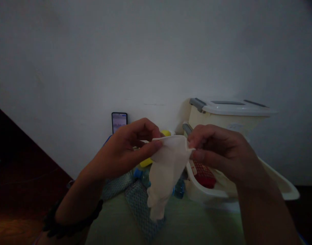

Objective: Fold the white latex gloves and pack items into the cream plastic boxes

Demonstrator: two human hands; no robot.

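Observation:
A limp white glove (166, 166) hangs in front of me, its cuff edge uppermost and its lower end bunched and lumpy. My left hand (135, 143) pinches the left side of the cuff between thumb and fingers. At the cuff's right corner, my right hand (214, 149) has it gripped the same way. The cuff is stretched between the two hands. Behind the glove are a plastic bottle with a blue cap (138, 173) and a blue-grey patterned cloth (138, 200), both partly hidden.
A phone (119, 121) leans upright against the wall. To the right stands a lidded white storage box (227, 119), with an open white bin (214, 194) in front holding a red packet (203, 175). Yellow items (145, 162) show behind my hands. A pale green surface (186, 224) lies below.

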